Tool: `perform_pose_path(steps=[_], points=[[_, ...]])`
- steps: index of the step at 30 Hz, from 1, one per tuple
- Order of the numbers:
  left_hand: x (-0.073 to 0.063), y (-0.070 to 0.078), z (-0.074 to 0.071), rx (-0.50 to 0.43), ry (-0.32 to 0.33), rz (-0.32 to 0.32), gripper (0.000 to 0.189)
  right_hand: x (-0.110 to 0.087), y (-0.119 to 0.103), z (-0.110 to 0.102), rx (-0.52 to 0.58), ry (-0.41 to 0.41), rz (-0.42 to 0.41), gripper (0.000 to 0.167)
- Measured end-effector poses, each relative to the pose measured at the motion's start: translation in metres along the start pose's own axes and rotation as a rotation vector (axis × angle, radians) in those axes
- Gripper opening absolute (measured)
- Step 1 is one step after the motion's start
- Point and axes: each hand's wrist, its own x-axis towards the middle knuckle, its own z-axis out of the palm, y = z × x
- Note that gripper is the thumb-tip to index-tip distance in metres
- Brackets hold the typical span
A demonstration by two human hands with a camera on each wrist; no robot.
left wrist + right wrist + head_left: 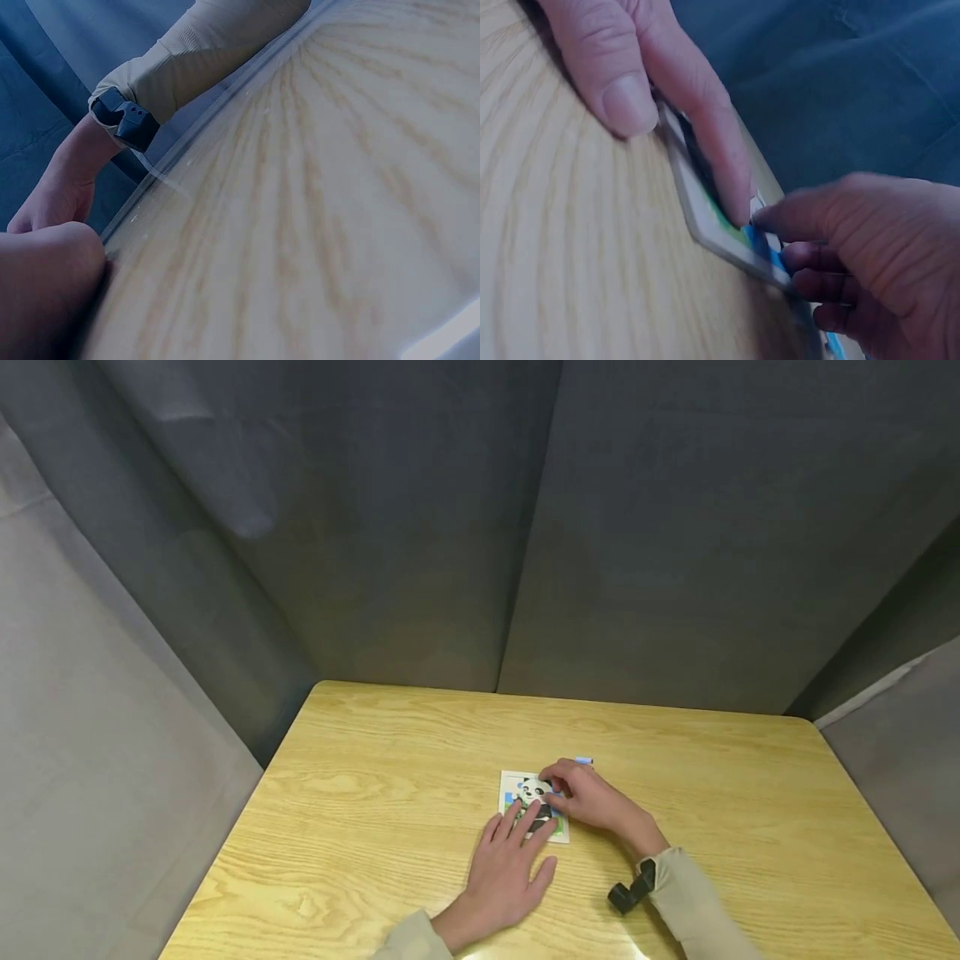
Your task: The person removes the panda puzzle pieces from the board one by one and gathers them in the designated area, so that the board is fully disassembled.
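Observation:
A small panda jigsaw puzzle (562,837) in a pale frame lies flat on the table. My left hand (504,877) rests with fingers spread over its lower part, and the right wrist view shows a fingertip of that left hand (697,90) touching the picture. At the upper right of the puzzle my right hand (592,797) has its fingers curled, thumb and forefinger pinching the piece with the panda's face (532,790). In the right wrist view, the right hand (892,240) covers part of the frame's edge. The left wrist view hides the puzzle.
A small blue piece (584,761) lies on the wooden table (375,793) just beyond my right hand. A black wrist camera (632,888) sits on my right sleeve. Grey curtains (405,527) hang behind the table and at both sides.

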Motion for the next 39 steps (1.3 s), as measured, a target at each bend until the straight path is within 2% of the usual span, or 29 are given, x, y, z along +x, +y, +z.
perform_pose_path(steps=[6, 14, 21, 26, 32, 35, 39], points=[[0.002, -0.001, 0.0, 0.01, 0.005, -0.005, 0.053, 0.006, -0.005, -0.003, 0.004, -0.036, 0.016, 0.024], [0.002, 0.0, -0.003, 0.014, -0.006, -0.022, 0.053, 0.012, -0.01, 0.001, -0.009, -0.024, 0.079, 0.018], [0.003, 0.0, -0.002, 0.008, -0.003, -0.024, 0.053, 0.013, -0.012, 0.002, -0.048, -0.015, 0.096, 0.018], [0.004, 0.0, -0.002, 0.008, 0.012, -0.018, 0.052, 0.012, -0.013, 0.004, -0.028, -0.013, 0.09, 0.005], [0.003, 0.0, -0.001, 0.009, -0.014, -0.022, 0.054, 0.008, -0.013, 0.007, 0.016, 0.011, 0.084, 0.013], [0.001, 0.0, 0.0, 0.012, -0.016, -0.023, 0.054, 0.008, -0.013, 0.009, 0.002, 0.015, 0.045, 0.022], [0.001, 0.0, 0.001, 0.012, -0.001, -0.017, 0.053, 0.008, -0.016, 0.009, -0.017, 0.016, 0.031, 0.023]])
